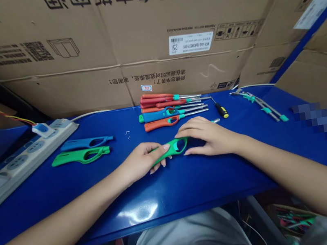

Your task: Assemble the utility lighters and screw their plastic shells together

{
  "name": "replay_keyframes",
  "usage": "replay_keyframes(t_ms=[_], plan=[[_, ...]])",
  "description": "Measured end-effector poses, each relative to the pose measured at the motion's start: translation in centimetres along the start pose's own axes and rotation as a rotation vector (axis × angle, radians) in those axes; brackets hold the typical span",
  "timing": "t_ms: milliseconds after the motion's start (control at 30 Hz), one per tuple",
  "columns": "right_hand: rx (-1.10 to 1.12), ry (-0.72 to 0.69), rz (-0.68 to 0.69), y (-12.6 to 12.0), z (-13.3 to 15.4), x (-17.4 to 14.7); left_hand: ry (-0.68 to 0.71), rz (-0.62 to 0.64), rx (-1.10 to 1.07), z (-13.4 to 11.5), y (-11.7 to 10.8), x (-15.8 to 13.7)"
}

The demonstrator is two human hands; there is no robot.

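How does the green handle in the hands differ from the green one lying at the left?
The held green handle is in the left hand; the other green handle lies on the table. The held one shows a turquoise piece inside its loop; the other shows none. That hand partly covers the held one; the other is uncovered. Both are green and looped.

The right hand (210, 135) hides part of the lighter (171, 149), the left hand (144, 158) its rear. At ten o'clock from them, bits (127, 132) are too small to tell; at nine, the power strip (26, 158) is cropped.
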State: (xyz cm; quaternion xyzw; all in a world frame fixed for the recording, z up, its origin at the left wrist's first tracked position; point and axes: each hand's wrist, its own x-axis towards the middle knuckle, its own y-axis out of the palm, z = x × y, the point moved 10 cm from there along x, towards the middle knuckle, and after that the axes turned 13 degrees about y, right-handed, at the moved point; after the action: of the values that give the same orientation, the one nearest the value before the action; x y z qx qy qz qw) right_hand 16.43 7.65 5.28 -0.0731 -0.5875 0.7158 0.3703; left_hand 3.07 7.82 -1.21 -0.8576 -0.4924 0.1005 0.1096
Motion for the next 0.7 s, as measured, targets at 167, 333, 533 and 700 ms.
replay_keyframes(t_ms=[167, 333, 533, 700], plan=[[0.01, -0.173, -0.118, -0.6, 2.0, -0.6, -0.307, 0.053, -0.559, 1.8, 2.5, -0.7], [-0.033, -0.19, -0.19, -0.7, 2.6, -0.9, -0.344, 0.096, -0.518, 1.6, 2.9, -1.2], [-0.077, -0.136, -0.216, -0.7, 2.1, -1.0, 0.371, 0.103, 0.446, -3.7, 1.5, -0.7], [-0.054, -0.01, -0.034, -0.3, 0.2, 0.0, 0.498, 0.123, 1.003, -4.0, 1.4, -0.9]])
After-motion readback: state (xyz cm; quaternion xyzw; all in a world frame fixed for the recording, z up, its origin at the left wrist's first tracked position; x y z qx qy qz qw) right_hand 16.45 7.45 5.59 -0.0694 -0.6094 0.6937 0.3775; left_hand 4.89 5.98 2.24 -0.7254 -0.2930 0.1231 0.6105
